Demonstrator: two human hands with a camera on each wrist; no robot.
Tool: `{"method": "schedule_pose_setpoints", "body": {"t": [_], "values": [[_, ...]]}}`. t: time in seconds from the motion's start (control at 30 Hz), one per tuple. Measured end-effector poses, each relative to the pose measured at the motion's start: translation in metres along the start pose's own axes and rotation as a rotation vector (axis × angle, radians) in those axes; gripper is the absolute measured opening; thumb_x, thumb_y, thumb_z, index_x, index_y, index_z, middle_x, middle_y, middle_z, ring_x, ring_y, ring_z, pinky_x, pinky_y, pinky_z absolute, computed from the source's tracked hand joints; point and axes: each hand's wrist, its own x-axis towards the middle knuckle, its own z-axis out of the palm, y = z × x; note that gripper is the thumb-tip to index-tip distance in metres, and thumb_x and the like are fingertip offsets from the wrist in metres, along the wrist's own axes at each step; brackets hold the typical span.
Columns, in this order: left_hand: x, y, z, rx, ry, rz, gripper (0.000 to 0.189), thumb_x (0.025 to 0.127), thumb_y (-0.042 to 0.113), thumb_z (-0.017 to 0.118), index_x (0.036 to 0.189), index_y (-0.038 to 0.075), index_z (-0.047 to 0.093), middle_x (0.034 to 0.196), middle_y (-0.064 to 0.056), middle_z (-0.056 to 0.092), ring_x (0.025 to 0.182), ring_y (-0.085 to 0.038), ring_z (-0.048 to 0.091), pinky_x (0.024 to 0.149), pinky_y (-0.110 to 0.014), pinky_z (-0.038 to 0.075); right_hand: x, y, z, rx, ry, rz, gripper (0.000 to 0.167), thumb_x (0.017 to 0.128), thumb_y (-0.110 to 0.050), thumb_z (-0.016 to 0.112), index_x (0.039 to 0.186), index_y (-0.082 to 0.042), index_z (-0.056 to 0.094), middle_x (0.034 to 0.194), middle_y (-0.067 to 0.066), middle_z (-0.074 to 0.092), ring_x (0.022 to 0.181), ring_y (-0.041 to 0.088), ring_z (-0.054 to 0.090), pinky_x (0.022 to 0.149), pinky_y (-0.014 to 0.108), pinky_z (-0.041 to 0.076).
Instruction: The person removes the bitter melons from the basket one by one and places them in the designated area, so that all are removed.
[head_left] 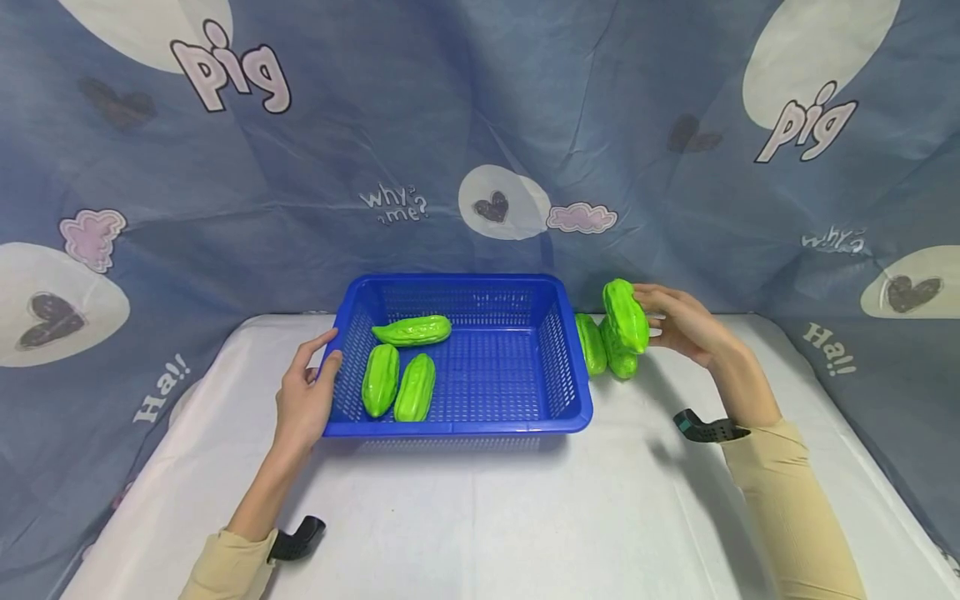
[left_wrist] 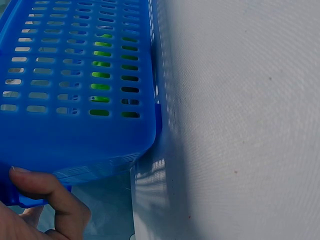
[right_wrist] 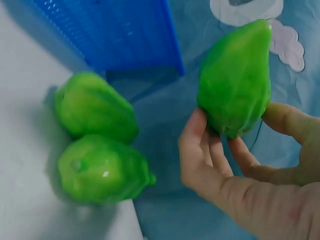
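My right hand [head_left: 682, 321] grips a bright green, ridged bitter melon [head_left: 626, 315], held up off the table to the right of a blue plastic basket [head_left: 457, 428]. In the right wrist view the fingers and thumb close round one end of this bitter melon [right_wrist: 235, 80], its pointed end facing away. Two more bitter melons, one nearer the basket [right_wrist: 95, 107] and one beside it [right_wrist: 105, 170], lie on the table below. My left hand [head_left: 303, 400] grips the basket's left rim, its thumb [left_wrist: 37, 182] on the edge. Three bitter melons [head_left: 381, 381] lie inside, towards the basket's left.
A white cloth [head_left: 450, 517] covers the table under the basket. Behind and at both sides hangs a blue-grey printed curtain [head_left: 420, 125], close to the basket's back edge. A black strap device sits on the left wrist [head_left: 297, 539] and another on the right wrist [head_left: 708, 428].
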Motion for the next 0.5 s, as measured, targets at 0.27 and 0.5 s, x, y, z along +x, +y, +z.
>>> {"method": "schedule_pose_setpoints", "body": {"t": [0.27,0.5], "values": [[0.001,0.0,0.0,0.002,-0.004,-0.01,0.052,0.114,0.052,0.043,0.164,0.039,0.043,0.122,-0.021,0.069,0.094,-0.019,0.061,0.074,-0.032,0.046,0.0,0.015,-0.017,-0.027,0.03,0.025,0.073,0.116,-0.035,0.048,0.17,0.002,0.017,0.128,-0.015,0.059,0.11,0.002,0.069,0.091,0.032,0.061],[0.002,0.0,0.0,0.002,-0.004,-0.012,0.052,0.114,0.052,0.043,0.164,0.039,0.043,0.125,-0.022,0.069,0.095,-0.019,0.061,0.075,-0.032,0.046,0.0,0.03,-0.029,-0.069,0.044,0.059,0.074,0.116,-0.04,0.046,0.172,-0.001,0.016,0.152,0.001,0.046,0.112,0.002,0.066,0.093,0.032,0.06]]}}
